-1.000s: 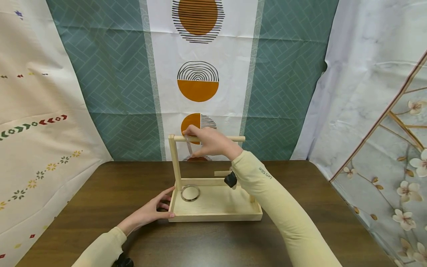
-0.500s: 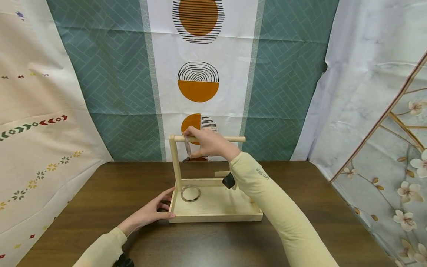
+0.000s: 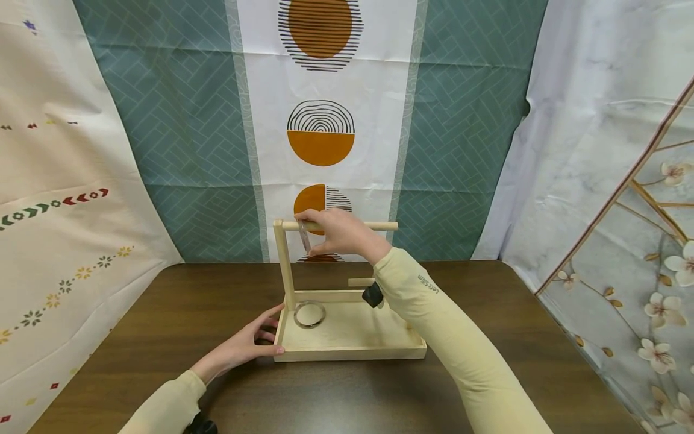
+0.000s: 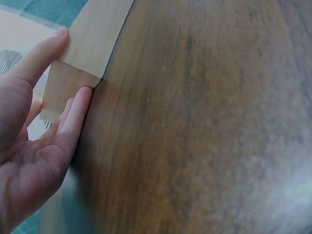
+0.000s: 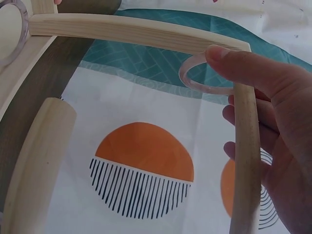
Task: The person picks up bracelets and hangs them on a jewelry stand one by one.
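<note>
A pale wooden jewelry stand (image 3: 352, 355) has a shallow tray, a left post and a long top bar (image 3: 385, 226). My right hand (image 3: 347, 232) pinches a clear bangle (image 3: 305, 238) at that bar, close to the post. In the right wrist view the bangle (image 5: 209, 90) has its thumb-side edge under the thumb, and part of it passes behind the bar. My left hand (image 3: 249, 340) grips the left end of the tray, thumb on the front corner and fingers along the side. Another bangle (image 3: 309, 326) lies flat in the tray's left part.
A shorter, lower wooden bar (image 3: 359, 281) sits behind the right forearm, which hides much of the stand's right side. Under the stand is a dark brown table (image 3: 217, 398). Patterned cloths (image 3: 200, 120) hang behind and beside it.
My right hand and forearm have shifted very slightly left, and the bangle hangs at a slightly different slant. My left hand keeps its grip on the tray; the flat bangle stays put.
</note>
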`<state>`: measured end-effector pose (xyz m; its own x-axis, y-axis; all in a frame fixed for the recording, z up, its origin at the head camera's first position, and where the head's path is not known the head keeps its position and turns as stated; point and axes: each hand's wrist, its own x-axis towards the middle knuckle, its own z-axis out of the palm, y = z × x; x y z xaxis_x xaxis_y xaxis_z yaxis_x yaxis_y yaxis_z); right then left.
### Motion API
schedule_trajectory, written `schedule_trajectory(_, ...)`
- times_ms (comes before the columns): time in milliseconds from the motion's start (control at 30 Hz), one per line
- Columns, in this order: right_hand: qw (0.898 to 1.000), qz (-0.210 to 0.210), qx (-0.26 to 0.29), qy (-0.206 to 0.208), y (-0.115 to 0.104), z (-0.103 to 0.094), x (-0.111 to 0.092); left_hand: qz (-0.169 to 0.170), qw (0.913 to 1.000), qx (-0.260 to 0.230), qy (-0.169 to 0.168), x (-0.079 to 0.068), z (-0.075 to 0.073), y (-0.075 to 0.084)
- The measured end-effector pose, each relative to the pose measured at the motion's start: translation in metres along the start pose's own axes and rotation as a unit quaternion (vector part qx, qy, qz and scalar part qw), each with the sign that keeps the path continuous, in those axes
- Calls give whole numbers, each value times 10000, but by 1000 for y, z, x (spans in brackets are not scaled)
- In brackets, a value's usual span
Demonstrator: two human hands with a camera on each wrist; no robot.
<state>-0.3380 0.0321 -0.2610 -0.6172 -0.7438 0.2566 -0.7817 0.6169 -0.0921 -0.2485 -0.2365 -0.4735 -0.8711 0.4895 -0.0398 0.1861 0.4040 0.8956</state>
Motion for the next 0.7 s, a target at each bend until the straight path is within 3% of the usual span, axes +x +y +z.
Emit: schedule_trajectory(700, 9998, 58, -156, 139, -2, 1, -3, -35, 10000, 79, 24, -1, 1, 3)
